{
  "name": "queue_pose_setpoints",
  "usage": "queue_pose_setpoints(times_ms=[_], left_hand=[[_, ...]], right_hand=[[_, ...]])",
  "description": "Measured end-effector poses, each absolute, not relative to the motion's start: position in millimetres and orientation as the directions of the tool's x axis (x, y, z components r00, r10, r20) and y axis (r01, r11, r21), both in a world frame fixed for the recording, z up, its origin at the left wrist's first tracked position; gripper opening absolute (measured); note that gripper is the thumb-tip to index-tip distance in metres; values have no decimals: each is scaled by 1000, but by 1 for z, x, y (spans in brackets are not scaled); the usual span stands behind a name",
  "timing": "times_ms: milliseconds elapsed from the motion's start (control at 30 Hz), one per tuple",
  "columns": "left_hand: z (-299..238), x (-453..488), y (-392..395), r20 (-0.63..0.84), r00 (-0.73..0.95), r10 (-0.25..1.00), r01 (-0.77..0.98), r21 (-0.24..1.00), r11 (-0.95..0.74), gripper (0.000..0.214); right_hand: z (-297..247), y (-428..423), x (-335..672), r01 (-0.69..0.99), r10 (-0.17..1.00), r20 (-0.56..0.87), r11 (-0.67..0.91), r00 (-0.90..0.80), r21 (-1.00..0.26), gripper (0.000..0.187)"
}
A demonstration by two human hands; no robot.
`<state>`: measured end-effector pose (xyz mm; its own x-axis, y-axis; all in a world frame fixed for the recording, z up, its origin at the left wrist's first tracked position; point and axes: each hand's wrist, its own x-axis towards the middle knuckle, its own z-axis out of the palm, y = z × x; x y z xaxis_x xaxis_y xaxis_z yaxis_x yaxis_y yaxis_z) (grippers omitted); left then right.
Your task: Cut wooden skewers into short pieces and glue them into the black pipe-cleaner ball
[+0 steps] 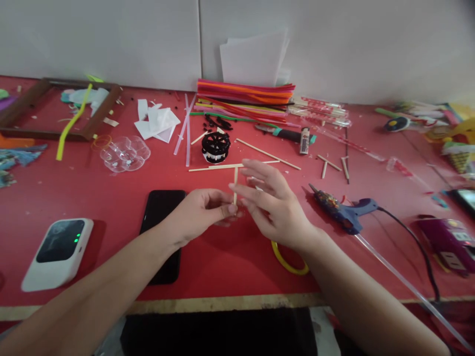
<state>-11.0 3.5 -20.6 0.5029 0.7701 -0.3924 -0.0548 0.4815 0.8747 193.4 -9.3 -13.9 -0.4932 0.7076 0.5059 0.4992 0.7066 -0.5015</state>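
Observation:
My left hand [203,210] pinches a short wooden stick [235,184] and holds it upright above the red table [111,198]. My right hand [272,200] hovers just right of the stick with its fingers stretched and spread, fingertips close to the stick. A small black wheel-like piece [215,146] stands a little beyond my hands, with long wooden sticks [230,167] lying beside it. Under my right wrist lies a yellow ring [287,262].
A black phone [163,217] lies by my left forearm and a white device [57,252] at near left. A blue glue gun [343,210] with its cable rests at right. Stacked coloured sheets [245,96], a clear plastic tray [124,153] and a wooden frame [55,106] sit farther back.

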Motion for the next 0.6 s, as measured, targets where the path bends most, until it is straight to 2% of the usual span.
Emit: queue_pose_setpoints(times_ms=[133, 233, 367, 600], left_hand=[[-24, -13, 6, -403, 454, 795, -157, 842, 516, 27], [-25, -13, 5, -388, 445, 807, -227, 823, 521, 26], [-22, -11, 4, -350, 471, 810, -190, 856, 480, 25], [-20, -10, 3, -314, 428, 847, -190, 886, 424, 42]], right_hand=[[-11, -10, 194, 505, 707, 443, 705, -551, -497, 52], [-14, -7, 192, 481, 659, 469, 751, -588, -452, 51], [-19, -5, 191, 493, 641, 523, 767, -561, -411, 43], [-17, -8, 191, 512, 661, 521, 749, -540, -420, 27]])
